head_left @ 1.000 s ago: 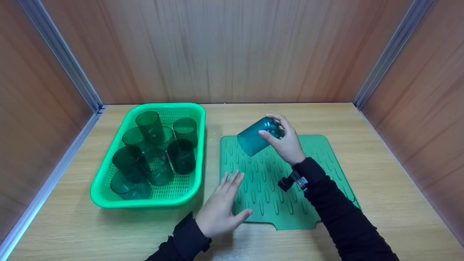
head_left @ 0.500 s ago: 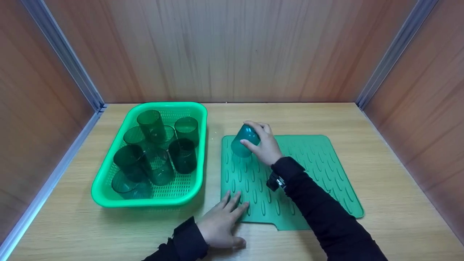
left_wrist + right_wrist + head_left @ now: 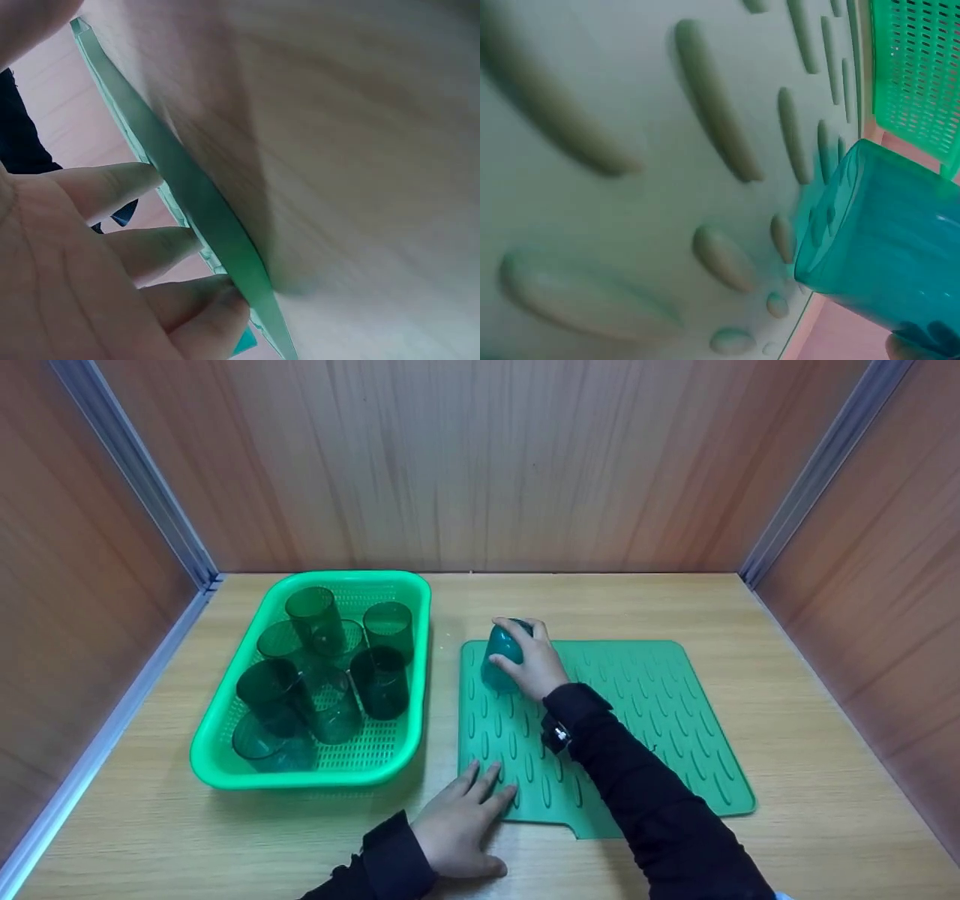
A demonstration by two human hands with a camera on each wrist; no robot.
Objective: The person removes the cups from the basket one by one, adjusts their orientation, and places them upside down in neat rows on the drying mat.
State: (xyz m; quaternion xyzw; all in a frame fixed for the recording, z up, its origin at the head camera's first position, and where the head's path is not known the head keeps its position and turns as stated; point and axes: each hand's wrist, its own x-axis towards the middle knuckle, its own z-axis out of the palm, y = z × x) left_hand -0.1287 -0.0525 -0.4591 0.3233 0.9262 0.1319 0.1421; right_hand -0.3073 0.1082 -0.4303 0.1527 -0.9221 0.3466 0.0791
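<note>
A teal see-through cup is upside down at the far left corner of the green ridged mat. My right hand grips it from above and the right, thumb on the near side. In the right wrist view the rim of the cup is at the mat's surface; whether all of it touches, I cannot tell. My left hand has its fingers spread, the fingertips on the mat's front left edge. Seen from the left wrist, the fingers reach the mat's edge without curling round it.
Left of the mat stands a green slotted basket with several dark and teal cups inside, some leaning. The wooden table is bounded by wood-panel walls at the back and both sides.
My right hand has carried the cup left and down, turning it from tilted to upside down at the mat's corner. My left hand has come down onto the mat's front edge.
</note>
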